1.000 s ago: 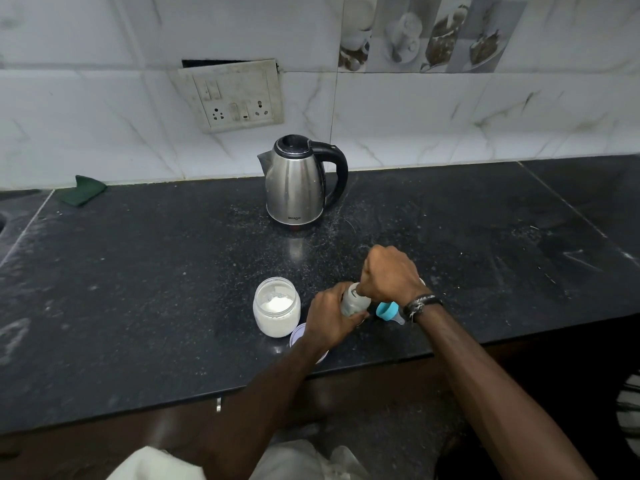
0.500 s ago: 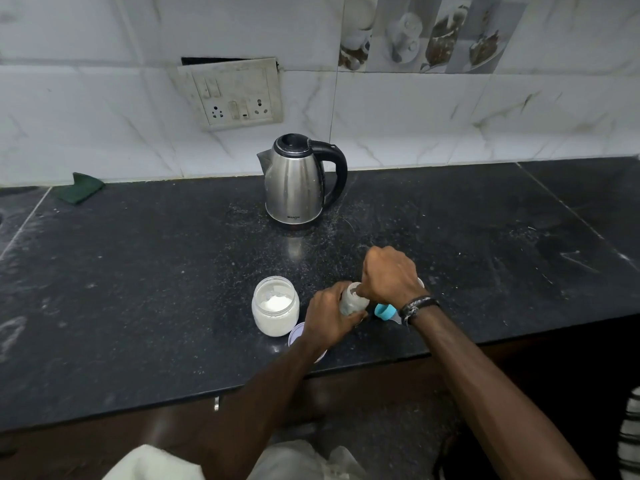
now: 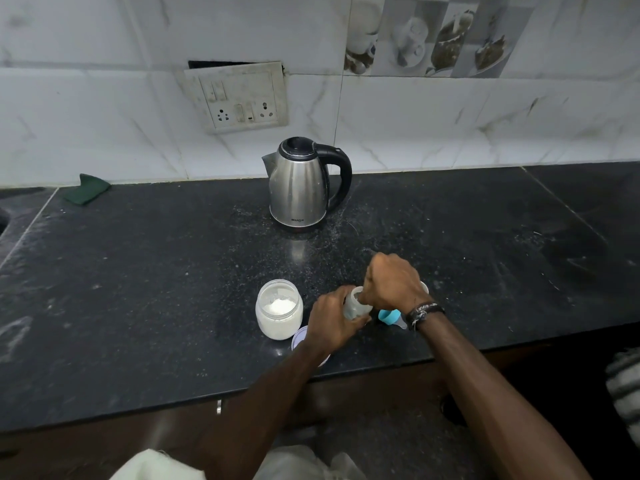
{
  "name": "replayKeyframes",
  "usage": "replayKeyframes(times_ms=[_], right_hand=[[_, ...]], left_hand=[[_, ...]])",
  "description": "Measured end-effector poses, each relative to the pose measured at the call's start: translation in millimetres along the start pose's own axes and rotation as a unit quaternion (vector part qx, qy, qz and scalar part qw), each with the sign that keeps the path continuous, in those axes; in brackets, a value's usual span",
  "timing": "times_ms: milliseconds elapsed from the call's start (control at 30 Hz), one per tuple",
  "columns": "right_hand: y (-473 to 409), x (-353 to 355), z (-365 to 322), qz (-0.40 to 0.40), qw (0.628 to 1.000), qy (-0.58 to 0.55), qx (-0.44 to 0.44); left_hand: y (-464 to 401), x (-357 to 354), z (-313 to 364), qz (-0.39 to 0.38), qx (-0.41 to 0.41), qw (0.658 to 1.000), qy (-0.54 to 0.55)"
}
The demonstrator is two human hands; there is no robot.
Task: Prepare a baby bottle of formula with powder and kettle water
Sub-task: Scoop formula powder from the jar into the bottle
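A small clear baby bottle (image 3: pixel 356 307) stands near the front edge of the black counter (image 3: pixel 138 289). My left hand (image 3: pixel 330 322) is wrapped around its body. My right hand (image 3: pixel 393 282) hovers over the bottle's open mouth with its fingers bunched together; whatever they pinch is hidden. An open glass jar of white powder (image 3: pixel 279 310) stands just left of the bottle. The jar's lid (image 3: pixel 300 338) lies under my left wrist. The blue teat ring (image 3: pixel 388 316) lies on the counter to the bottle's right. The steel kettle (image 3: pixel 299 188) stands at the back, lid shut.
A white rim (image 3: pixel 425 287) peeks out behind my right hand. A green cloth (image 3: pixel 86 192) lies at the back left by the wall. A socket plate (image 3: pixel 239 98) hangs on the tiles above the kettle. Powder specks dust the counter around the kettle.
Both hands stay on the bottle in nearly the same place. My right hand has shifted only slightly over the bottle's mouth.
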State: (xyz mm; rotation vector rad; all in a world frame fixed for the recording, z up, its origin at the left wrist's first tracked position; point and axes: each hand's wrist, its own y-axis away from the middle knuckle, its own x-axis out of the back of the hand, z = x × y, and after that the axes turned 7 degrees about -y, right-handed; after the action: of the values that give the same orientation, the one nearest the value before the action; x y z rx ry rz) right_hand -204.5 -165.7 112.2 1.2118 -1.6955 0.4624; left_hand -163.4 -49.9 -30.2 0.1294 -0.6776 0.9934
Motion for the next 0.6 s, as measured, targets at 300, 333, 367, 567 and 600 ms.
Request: replayKeyframes(times_ms=[300,333,367,567,600], right_hand=[[0.8,3.9,-2.4,-0.022,1.0,-0.017,-0.005],[-1.1,4.1,-1.4,-0.016,1.0,-0.015,-0.006],[-2.1,4.3,-0.4,-0.003,1.0,-0.005,-0.006],[-1.8,8.0,0.4,-0.023,1.0,-0.016,-0.009],[-2.1,8.6,1.0,-0.003,1.0,0.012,-0.005]], left_hand=[[-0.4,0.9,1.6,-0.005,-0.002,1.0,-0.005],[-0.1,1.0,2.1,-0.004,-0.001,1.0,-0.001],[0.4,1.2,1.9,-0.006,0.002,1.0,0.003],[0.6,1.8,3.2,-0.006,0.0,1.0,0.002],[0.6,2.0,3.2,-0.006,0.003,1.0,0.004]])
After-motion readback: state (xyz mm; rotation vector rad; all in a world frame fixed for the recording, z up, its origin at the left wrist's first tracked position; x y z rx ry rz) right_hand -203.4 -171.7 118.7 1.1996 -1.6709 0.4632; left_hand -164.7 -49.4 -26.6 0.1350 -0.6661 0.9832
